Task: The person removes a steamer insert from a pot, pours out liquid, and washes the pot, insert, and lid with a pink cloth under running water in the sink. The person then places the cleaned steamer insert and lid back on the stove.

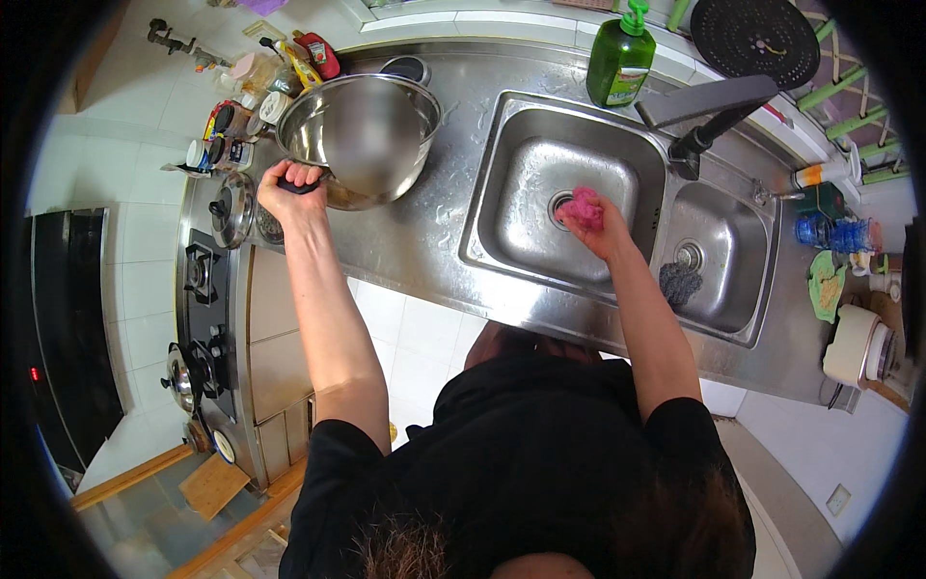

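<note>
My left hand [293,192] grips the dark handle [299,187] of a large, shiny metal pan [304,130]. The pan rests on or just over the steel counter left of the sink; I cannot tell which, and a blur covers much of its inside. Over the larger basin [528,166] of the double sink, my right hand [604,231] holds a crumpled pink cloth or scrubber [582,208]. This pink thing partly covers the drain beneath. A dark grey scouring pad [678,282] lies in the smaller basin [731,268].
A black faucet [698,134] rises behind the basins. Beside it stands a green pump bottle [621,61]. Jars [231,119] and bottles crowd the counter's left corner, near a pot lid [233,210]. The gas hob [206,289] lies left; a cream appliance [854,347] sits right.
</note>
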